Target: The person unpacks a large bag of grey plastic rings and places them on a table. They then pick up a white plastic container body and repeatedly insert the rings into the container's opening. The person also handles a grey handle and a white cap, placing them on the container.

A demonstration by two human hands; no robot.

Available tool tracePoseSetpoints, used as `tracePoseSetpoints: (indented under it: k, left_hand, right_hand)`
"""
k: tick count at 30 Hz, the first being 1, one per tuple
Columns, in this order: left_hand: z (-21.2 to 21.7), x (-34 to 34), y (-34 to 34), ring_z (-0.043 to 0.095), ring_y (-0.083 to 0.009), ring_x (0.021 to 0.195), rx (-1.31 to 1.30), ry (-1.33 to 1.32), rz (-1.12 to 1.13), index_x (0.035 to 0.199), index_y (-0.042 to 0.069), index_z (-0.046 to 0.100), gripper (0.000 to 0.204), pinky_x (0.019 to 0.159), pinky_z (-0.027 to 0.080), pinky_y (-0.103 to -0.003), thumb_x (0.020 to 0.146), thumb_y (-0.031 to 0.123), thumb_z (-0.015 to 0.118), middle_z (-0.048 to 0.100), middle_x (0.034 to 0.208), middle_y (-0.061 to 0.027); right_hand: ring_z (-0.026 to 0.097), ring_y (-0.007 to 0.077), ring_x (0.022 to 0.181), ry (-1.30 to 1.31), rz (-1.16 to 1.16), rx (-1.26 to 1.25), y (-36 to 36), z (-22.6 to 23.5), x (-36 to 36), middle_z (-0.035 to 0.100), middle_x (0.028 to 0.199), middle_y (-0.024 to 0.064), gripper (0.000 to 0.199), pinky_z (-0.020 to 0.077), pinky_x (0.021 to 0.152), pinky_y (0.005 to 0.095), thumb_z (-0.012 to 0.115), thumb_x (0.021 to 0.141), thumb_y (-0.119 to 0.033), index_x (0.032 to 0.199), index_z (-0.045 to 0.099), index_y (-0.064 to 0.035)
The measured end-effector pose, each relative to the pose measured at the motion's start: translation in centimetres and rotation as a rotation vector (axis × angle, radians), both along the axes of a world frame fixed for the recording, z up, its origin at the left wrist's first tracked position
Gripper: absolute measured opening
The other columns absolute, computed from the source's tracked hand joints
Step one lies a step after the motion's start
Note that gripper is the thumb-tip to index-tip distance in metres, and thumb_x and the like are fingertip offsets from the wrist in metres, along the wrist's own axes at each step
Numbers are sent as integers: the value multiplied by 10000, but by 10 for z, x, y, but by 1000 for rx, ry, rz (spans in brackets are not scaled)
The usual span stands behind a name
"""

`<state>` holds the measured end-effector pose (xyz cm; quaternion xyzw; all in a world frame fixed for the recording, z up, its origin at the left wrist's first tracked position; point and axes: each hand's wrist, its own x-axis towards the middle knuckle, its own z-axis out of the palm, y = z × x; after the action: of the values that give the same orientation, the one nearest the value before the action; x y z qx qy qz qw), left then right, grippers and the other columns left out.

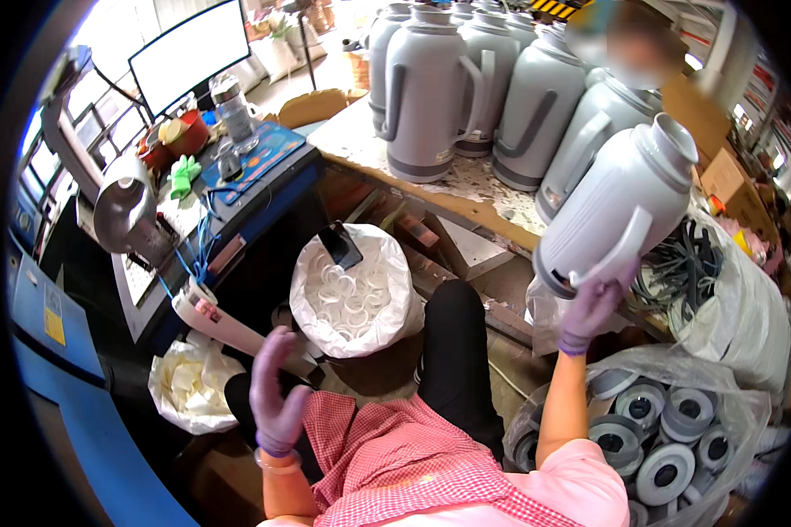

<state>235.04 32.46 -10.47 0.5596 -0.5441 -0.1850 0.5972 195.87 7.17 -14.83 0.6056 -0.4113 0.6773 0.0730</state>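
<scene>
My right hand (592, 309), in a purple glove, grips a grey vacuum flask (620, 206) low down, by the bottom end of its handle. The flask leans to the right at the table's edge, its open neck facing up. Whether its base still rests on the table is hard to tell. My left hand (277, 395), gloved the same way, is raised over my lap with fingers stretched and thumb apart; it holds nothing. Closest to it is a white sack (353, 325) of clear plastic rings, with a black phone-like object (339, 245) on its rim.
Several grey flasks (426, 97) crowd the worn table (347, 136). A clear bag of grey round parts (665, 474) sits at my right, below a sack of dark strips (681, 268). At left are a blue machine (57, 307), a monitor (193, 54) and a smaller white bag (193, 386).
</scene>
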Motion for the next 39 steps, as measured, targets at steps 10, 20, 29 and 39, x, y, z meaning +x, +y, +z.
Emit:
tracePoseSetpoints:
  k: [10,20,29,39]
  left_hand:
    - [-82,77,183,539,-217,1229,145,321,743,1431,-31,445,496,1048,411,-346,987,167,540,529,1403,-123]
    - [-342,-88,583,340,-328,1423,598,622,2447,1478,9,370,952,1145,299,-433,800,603,676,354,1553,-171]
    - [-380,-112,461,301,-295,1429,-451,1773,2180,1501,249,393,900,1076,280,-646,787,796,437,358,1560,-23]
    - [-365,15,386,419,-293,1323,-1333,1412,1025,1473,121,401,794,1069,416,-490,886,632,561,438,1461,-108]
  right_hand:
    - [299,415,1359,282,-145,-159,-153,-10,55,372,1459,247,281,239,1119,516,557,989,-131,1214,503,28]
    - [482,303,1179,508,-84,-162,-233,-40,-27,540,1289,168,250,396,1007,425,619,960,-139,1164,610,5]
    - [655,238,956,546,357,-31,-173,-36,50,683,1065,151,212,548,876,339,638,962,-118,1127,671,11]
    - [517,269,1283,710,1055,556,65,-42,278,550,1379,173,322,369,1108,363,481,1011,-98,1284,581,39]
